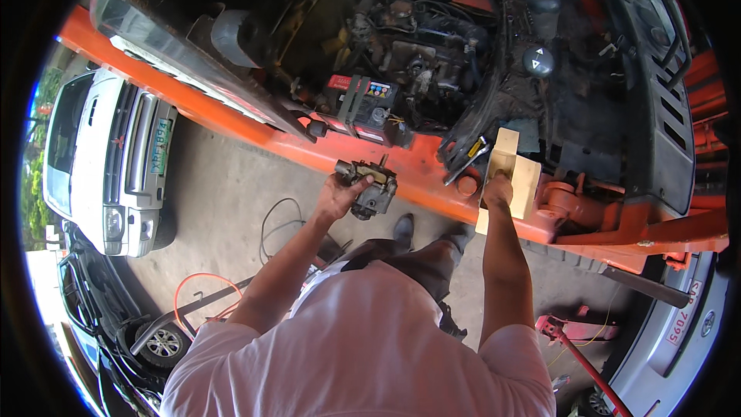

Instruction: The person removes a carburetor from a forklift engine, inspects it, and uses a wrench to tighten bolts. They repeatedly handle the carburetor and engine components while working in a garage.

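Observation:
My left hand [336, 196] is closed around a greasy metal carburetor [373, 198], held up in front of the orange vehicle body [309, 148]. My right hand [499, 188] reaches into an open, pale cardboard box [526, 184] that rests on the orange body at the right. The fingers of that hand are down inside the box, so whether they grip anything is hidden. Beside the box lie a yellow-and-black handled tool [477, 147] and a metal tool [461, 168].
Beyond my hands is an exposed engine [421, 62], with a red-and-black battery [359, 102] strapped at its near left. A red floor jack [552, 327] stands at lower right. A hose [182, 293] lies at lower left. Parked vehicles, including a white one [104, 162], flank me.

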The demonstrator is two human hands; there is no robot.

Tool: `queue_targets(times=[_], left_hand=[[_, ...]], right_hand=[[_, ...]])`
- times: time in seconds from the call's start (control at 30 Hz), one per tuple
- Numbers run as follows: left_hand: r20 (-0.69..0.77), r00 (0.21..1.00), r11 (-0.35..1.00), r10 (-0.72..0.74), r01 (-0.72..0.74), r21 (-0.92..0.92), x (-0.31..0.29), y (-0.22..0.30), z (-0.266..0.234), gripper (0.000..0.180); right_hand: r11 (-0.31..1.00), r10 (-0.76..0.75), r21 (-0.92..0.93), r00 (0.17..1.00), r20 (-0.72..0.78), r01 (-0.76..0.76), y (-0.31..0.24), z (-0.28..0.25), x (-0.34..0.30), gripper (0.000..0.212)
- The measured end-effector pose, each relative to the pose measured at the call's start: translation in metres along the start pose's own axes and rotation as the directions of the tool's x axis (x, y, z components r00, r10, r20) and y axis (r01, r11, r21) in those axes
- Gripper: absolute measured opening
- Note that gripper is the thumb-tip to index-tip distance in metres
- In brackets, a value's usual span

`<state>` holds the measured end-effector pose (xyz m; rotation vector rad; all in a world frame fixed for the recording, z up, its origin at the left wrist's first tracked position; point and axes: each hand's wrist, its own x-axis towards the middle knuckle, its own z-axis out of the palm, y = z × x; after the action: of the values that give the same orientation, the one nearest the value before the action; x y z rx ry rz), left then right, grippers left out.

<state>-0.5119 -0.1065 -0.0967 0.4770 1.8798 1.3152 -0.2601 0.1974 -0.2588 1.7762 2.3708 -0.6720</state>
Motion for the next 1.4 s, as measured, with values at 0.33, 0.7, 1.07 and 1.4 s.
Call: queue_targets(times=[0.33, 0.7, 1.07, 1.4], left_hand=[[0.02, 0.999, 0.999, -0.049, 0.049, 0.006, 0.02, -0.023, 0.003, 0.041], [0.14, 0.989, 0.999, 0.036, -0.039, 0.02, 0.043, -0.059, 0.027, 0.048], [0.229, 0.968, 0.995, 0.099, -0.094, -0.034, 0.059, -0.085, 0.043, 0.032], [0.102, 0.972, 0.519, 0.212, -0.2, 0.831, 0.065, -0.083, 0.068, 0.064]], right_hand=[[0.976, -0.049, 0.175, 0.912, -0.408, 0.131, 0.003, -0.071, -0.107, 0.02], [0.962, 0.241, -0.214, 0.896, 0.372, -0.17, 0.298, 0.109, -0.282, 0.039], [0.12, 0.423, 0.581, 0.571, 0.703, -0.805, 0.293, 0.136, -0.39, 0.013], [0.392, 0.516, 0.65, 0.741, 0.43, -0.651, 0.261, 0.083, -0.357, 0.02]])
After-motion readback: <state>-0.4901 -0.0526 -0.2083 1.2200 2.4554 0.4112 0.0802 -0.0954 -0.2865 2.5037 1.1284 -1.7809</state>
